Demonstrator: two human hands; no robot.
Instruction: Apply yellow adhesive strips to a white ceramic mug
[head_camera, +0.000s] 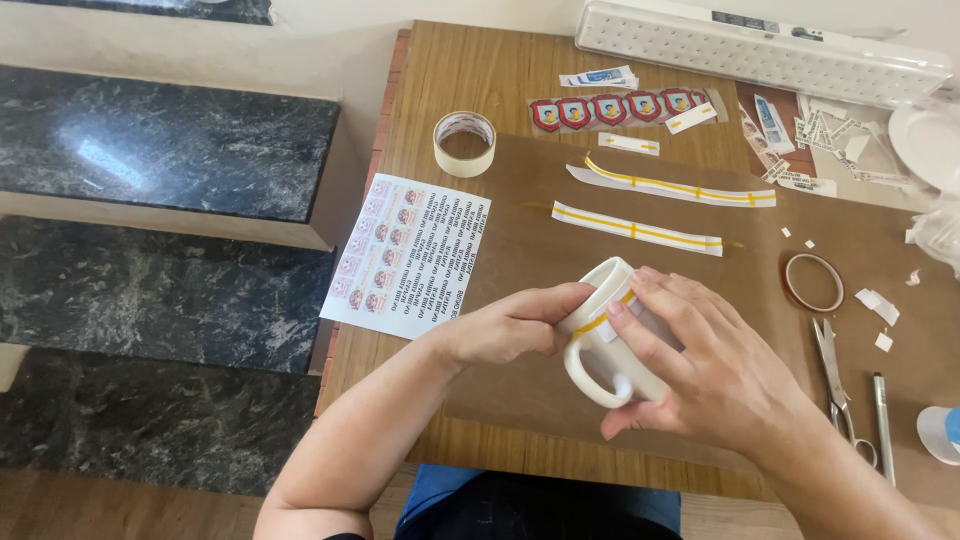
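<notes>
- The white mug (605, 335) sits at 6 o'clock on the counter (480, 80), on its side.
- Left hand (505, 325) pinches its rim; right hand (700, 365) cups it, both grips holding.
- Best to press the yellow tape strip (600, 322) flat (no wrinkles), I judge.

glossy ceramic mug (610, 345), matt wooden table (480, 75)

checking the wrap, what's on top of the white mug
A yellow tape strip crosses the white mug; both hands, left and right, cover the rest.

bare mat (520, 260) between strips (636, 229) and mug (610, 335)
</notes>
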